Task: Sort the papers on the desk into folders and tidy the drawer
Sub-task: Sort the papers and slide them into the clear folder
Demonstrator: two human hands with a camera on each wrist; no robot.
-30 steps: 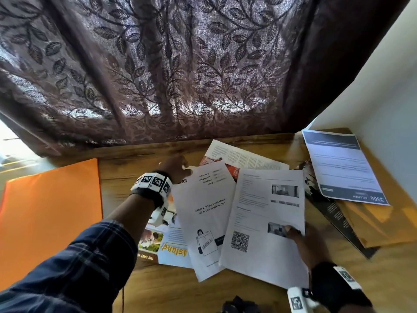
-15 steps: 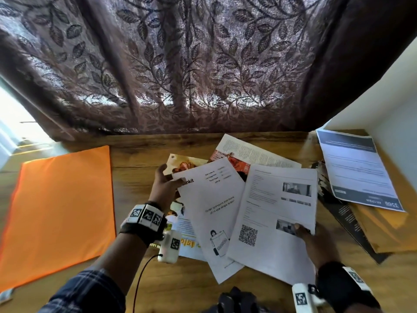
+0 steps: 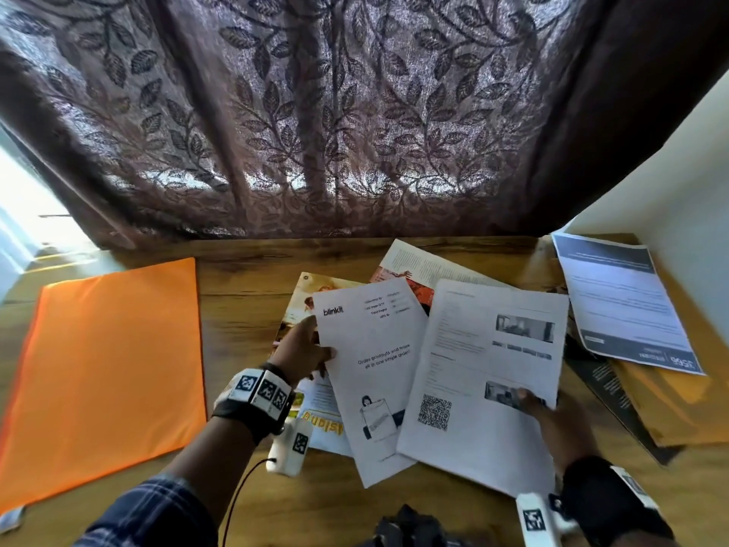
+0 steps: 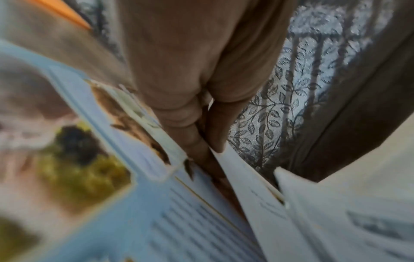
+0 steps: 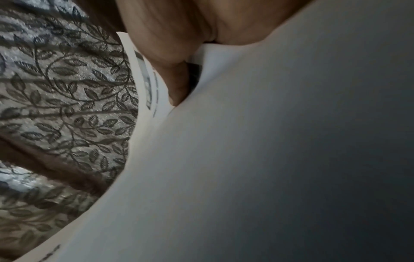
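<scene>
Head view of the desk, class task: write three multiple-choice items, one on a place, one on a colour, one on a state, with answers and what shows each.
1. Where does the orange folder lie?
A. left of the loose papers
B. under the QR-code sheet
C. against the right wall

2. What colour is the header band on the sheet by the right wall?
A. red
B. dark
C. yellow

3. What is the left hand doing?
A. resting flat on the desk
B. pinching the blinkit sheet
C. holding a pen

Answers:
1 A, it lies apart at the left.
2 B, a dark band tops it.
3 B, the thumb lies over the sheet's edge.
</scene>
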